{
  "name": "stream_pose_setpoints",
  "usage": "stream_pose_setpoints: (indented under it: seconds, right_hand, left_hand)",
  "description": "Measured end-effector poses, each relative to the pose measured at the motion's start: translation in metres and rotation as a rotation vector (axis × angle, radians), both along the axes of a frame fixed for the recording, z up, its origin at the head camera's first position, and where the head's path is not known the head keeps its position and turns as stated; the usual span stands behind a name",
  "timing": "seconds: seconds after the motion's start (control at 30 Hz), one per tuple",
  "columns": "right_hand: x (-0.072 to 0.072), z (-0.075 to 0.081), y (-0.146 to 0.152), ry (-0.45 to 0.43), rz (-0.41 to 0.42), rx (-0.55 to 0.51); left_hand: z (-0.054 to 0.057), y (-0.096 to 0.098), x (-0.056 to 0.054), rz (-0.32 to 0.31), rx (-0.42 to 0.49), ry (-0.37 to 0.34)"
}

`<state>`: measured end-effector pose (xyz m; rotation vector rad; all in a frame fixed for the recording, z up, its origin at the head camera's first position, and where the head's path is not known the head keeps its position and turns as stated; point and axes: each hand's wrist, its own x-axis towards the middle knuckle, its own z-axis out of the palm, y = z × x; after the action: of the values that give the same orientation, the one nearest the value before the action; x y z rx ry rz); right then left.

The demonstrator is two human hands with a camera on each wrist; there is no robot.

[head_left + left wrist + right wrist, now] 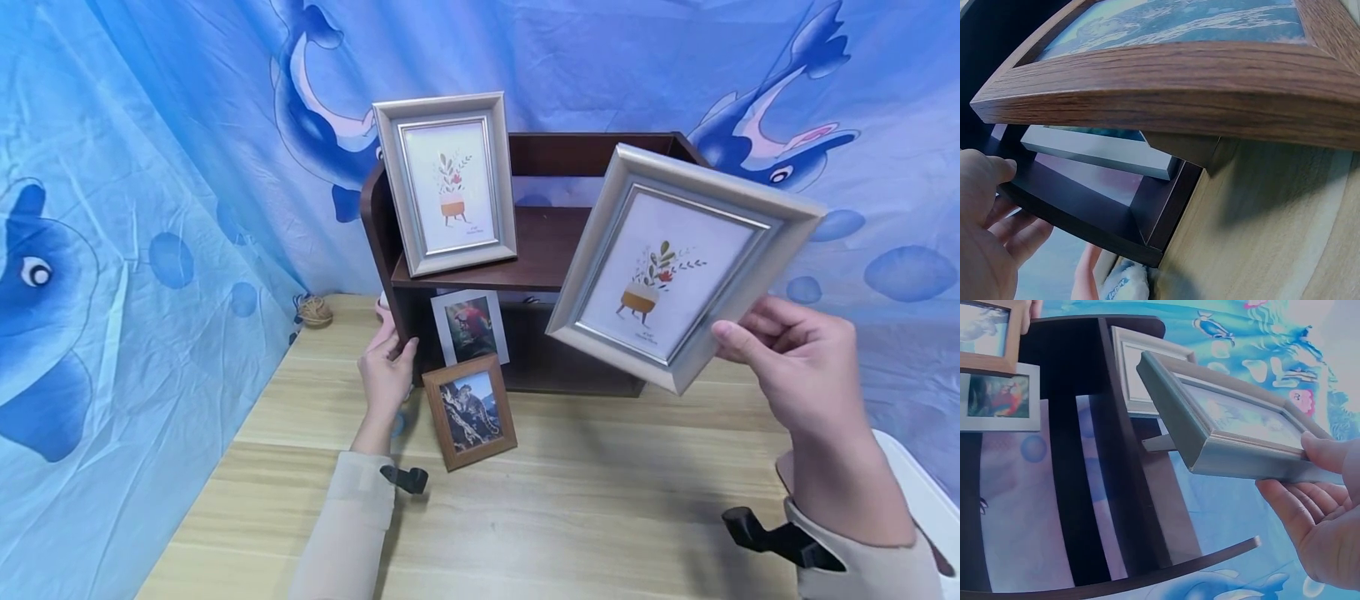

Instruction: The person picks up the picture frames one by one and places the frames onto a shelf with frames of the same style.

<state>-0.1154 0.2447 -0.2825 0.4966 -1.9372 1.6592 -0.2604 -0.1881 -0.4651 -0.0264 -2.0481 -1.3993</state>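
My right hand grips a silver picture frame by its lower right edge, thumb on the front and fingers behind. The frame is tilted in the air before the dark brown shelf. A matching silver frame stands on the upper level at the left. With my left hand I pinch the front edge of the shelf's left side panel. Beside that hand, a brown wooden frame with a leopard picture stands on the table. Behind it, a white frame with a parrot picture leans in the lower level.
The wooden table carries the shelf. A ball of twine lies at the back left. Something pink stands partly hidden behind the side panel. A white object sits at the right edge. Blue dolphin cloth hangs behind.
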Motion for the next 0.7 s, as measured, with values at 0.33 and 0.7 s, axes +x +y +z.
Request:
stream_pose_setpoints:
  seconds: [0.33,0.7]
  right_hand:
    - [-0.024,0.017,-0.004,-0.026,0.048,-0.084]
    - [-0.045,0.027,-0.008,-0.053,0.079,-0.217]
  left_hand:
    - [0.002,0.001,0.000,0.011,-0.010,-0.006]
    - [0.002,0.001,0.001,0.017,-0.012,-0.012]
